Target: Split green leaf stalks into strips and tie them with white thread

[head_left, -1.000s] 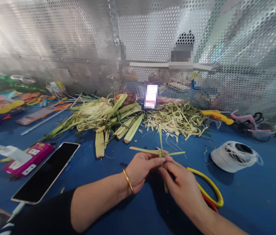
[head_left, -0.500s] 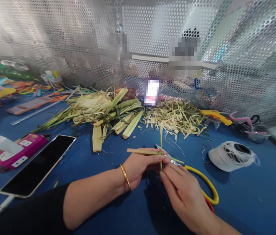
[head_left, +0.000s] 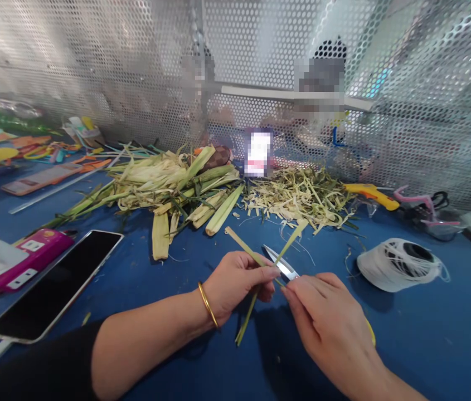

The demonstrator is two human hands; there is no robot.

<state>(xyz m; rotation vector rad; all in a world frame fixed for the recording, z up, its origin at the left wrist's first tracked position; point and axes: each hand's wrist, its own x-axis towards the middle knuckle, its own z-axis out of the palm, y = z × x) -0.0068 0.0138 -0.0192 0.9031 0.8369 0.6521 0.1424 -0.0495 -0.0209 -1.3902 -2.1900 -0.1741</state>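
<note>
Two narrow corn husk strips cross each other in front of me. My left hand, with a gold bangle at the wrist, pinches them at the crossing between thumb and fingers. One strip's tail hangs below that hand. My right hand is closed, thumb and fingertips on the lower right end of a strip, close to the left fingertips. Behind the strips lie scissors, blades pointing up and left. My right hand covers most of their handles; a bit of yellow handle shows beyond it.
Corn husks are heaped behind my hands, with a pile of shredded husk to their right. A white string spool stands at right, near a yellow glue gun. A phone and magenta power strip lie left.
The crossed strips have turned in my left hand, from nearly upright and level to slanting. My right hand has shifted slightly right and now covers more of the scissors' handles.
</note>
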